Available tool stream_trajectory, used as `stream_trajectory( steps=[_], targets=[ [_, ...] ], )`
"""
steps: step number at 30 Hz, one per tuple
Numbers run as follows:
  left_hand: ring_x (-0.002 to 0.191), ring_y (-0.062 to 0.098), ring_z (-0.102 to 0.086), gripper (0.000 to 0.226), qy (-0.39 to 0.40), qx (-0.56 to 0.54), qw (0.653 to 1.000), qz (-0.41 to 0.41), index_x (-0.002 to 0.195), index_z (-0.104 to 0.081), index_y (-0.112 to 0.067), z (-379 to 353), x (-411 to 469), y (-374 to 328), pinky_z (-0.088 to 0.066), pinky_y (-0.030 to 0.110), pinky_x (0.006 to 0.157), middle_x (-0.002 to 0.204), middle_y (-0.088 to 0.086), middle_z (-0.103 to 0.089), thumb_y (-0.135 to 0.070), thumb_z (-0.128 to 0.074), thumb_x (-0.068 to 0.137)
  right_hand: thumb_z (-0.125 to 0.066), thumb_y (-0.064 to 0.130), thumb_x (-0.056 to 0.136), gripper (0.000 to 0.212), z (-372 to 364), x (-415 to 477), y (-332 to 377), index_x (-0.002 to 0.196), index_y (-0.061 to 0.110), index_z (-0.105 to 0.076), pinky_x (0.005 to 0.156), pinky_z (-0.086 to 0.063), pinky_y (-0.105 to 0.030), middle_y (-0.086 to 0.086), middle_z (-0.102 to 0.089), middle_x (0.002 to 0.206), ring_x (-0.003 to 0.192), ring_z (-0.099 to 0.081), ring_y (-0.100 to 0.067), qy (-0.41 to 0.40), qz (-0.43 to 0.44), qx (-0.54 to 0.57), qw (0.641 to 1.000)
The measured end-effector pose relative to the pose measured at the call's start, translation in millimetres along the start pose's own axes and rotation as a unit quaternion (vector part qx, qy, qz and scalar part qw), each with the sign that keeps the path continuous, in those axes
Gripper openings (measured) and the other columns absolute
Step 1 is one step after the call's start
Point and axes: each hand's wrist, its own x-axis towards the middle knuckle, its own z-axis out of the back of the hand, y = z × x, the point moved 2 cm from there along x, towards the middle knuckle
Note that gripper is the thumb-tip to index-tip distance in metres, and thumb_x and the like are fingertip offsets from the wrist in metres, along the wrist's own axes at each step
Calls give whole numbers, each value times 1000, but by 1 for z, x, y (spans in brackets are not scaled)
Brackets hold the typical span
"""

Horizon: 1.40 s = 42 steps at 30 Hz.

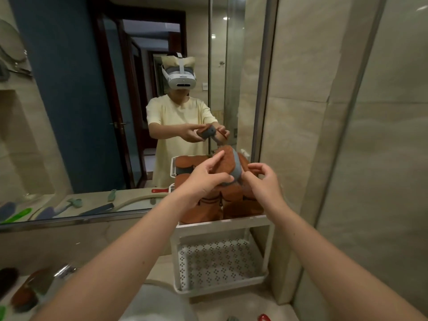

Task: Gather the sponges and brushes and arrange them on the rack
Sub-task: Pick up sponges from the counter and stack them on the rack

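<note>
A white two-tier rack stands on the counter against the mirror. Several orange-brown sponge pads stand upright on its top shelf. Above them my left hand holds an orange pad with a grey backing, thumb and fingers around its lower edge. My right hand is at the pad's right side, fingers pinching its grey edge near a thin loop. The rack's lower perforated shelf holds nothing.
A large mirror fills the wall ahead and reflects the person and brushes on the counter. Dark and reddish brushes lie blurred at the lower left beside a tap. A red object lies at the bottom edge. A marble wall is on the right.
</note>
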Motion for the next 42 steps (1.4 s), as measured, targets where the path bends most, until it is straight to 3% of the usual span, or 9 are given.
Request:
stream_trajectory(
  steps=[4, 9, 13, 15, 18, 22, 30, 37, 42],
  targets=[
    [112, 6, -57, 60, -78, 93, 990, -69, 129, -53, -42, -21, 19, 5, -48, 16, 84, 133, -7, -56, -27, -73, 75, -71, 34, 76, 29, 17, 24, -15, 103, 30, -61, 90, -52, -39, -1, -54, 118, 102, -56, -15, -17, 11, -78, 997],
    [89, 4, -57, 38, -170, 253, 948, -90, 103, -49, -46, -34, 28, 17, -43, 17, 64, 113, -13, -50, -44, -69, 71, -69, 35, 82, 25, 18, 43, -35, 103, 28, -60, 81, -42, -24, 2, -45, 115, 99, -54, -14, -21, 19, -141, 990],
    [75, 12, -55, 34, -210, 351, 911, -59, 95, -45, -38, -36, 37, 29, -39, 25, 54, 102, -9, -47, -50, -62, 68, -65, 31, 83, 24, 13, 51, -48, 105, 24, -58, 80, -40, -25, 1, -43, 118, 94, -52, -14, -34, 8, -176, 984],
    [77, 17, -55, 36, -216, 390, 894, -44, 93, -45, -34, -34, 42, 34, -44, 31, 57, 99, -6, -48, -52, -60, 66, -64, 32, 84, 23, 10, 53, -53, 105, 27, -56, 78, -39, -26, 4, -41, 117, 94, -52, -14, -36, 9, -193, 980],
    [93, 22, -53, 42, -228, 460, 857, -52, 95, -51, -29, -34, 49, 42, -48, 37, 78, 96, -3, -55, -56, -56, 64, -63, 32, 86, 21, 4, 56, -59, 105, 27, -54, 74, -35, -23, 7, -38, 115, 87, -46, -8, -26, 22, -215, 976],
    [105, 24, -50, 50, -232, 511, 826, -52, 100, -55, -29, -38, 59, 51, -36, 40, 98, 100, -3, -59, -62, -52, 64, -62, 32, 88, 19, 1, 60, -67, 104, 28, -52, 76, -35, -23, 9, -35, 112, 89, -41, -6, -20, 38, -257, 966],
    [112, 24, -47, 56, -217, 573, 788, -55, 100, -55, -26, -38, 63, 67, -21, 44, 111, 106, -2, -58, -69, -50, 65, -61, 29, 87, 18, -4, 62, -76, 96, 27, -46, 80, -36, -25, 8, -32, 105, 104, -48, -17, 19, 58, -324, 944],
    [124, 24, -39, 64, -204, 576, 790, -41, 113, -54, -24, -36, 59, 67, -16, 46, 115, 122, 0, -52, -71, -55, 69, -58, 29, 81, 32, -4, 54, -69, 112, 23, -56, 95, -36, -30, 2, -49, 123, 121, -40, -19, 30, 79, -374, 924],
    [131, 15, -35, 49, -240, 468, 847, -78, 116, -55, -31, -23, 36, 56, -12, 46, 117, 125, -9, -49, -59, -57, 76, -58, 23, 81, 35, -5, 33, -48, 115, 23, -59, 109, -34, -38, 4, -51, 128, 133, -33, -19, 8, 140, -320, 937]
  ],
)
